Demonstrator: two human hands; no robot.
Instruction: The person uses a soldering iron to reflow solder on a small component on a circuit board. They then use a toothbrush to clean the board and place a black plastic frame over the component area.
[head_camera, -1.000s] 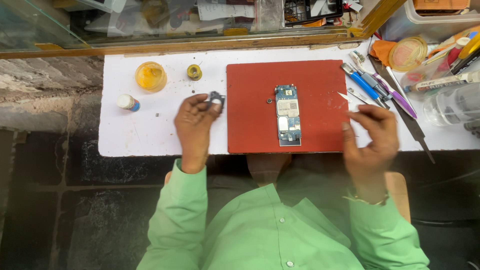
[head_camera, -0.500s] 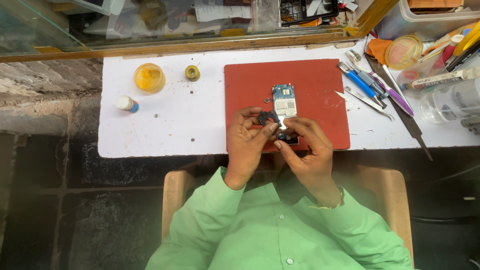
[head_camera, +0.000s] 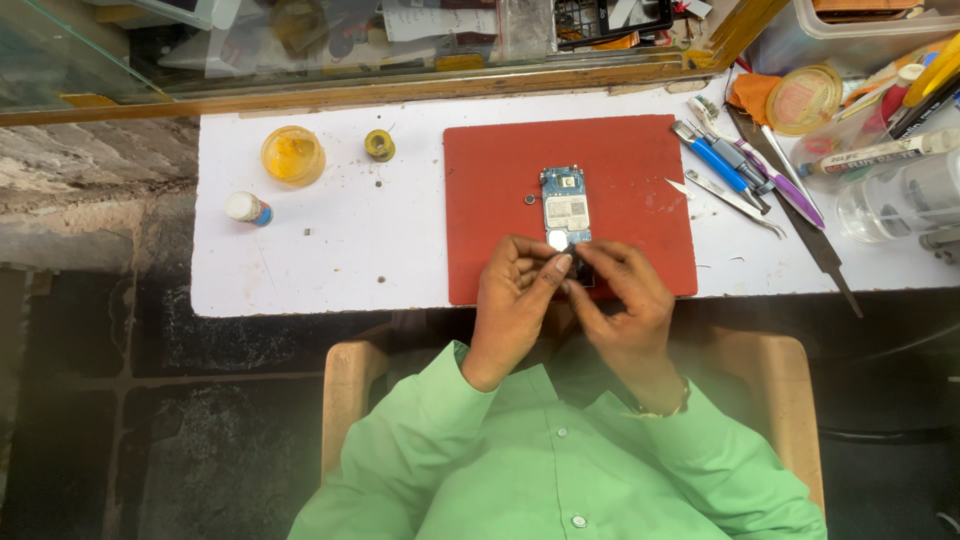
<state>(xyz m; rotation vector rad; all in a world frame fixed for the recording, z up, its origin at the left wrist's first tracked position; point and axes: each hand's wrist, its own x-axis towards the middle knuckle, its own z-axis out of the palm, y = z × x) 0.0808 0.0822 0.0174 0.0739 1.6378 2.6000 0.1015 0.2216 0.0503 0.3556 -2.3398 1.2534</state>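
A blue phone circuit board (head_camera: 565, 203) lies on a red mat (head_camera: 490, 170) on the white table (head_camera: 350, 250). My left hand (head_camera: 512, 305) and my right hand (head_camera: 622, 305) meet at the board's near end, over the mat's front edge. Their fingertips pinch a small dark part (head_camera: 578, 270) between them, and it is mostly hidden by the fingers. A tiny ring (head_camera: 529, 199) sits on the mat to the left of the board.
A yellow dish (head_camera: 293, 155), a small solder roll (head_camera: 379, 145) and a white bottle with a blue cap (head_camera: 246, 208) stand at left. At right lie blue-handled pliers (head_camera: 712, 155), tweezers (head_camera: 735, 196), a purple tool (head_camera: 795, 198) and a clear jar (head_camera: 900, 200).
My left hand came in from the white table at left with the dark part, and my right hand came in from the right. Both now meet at the board's near end.
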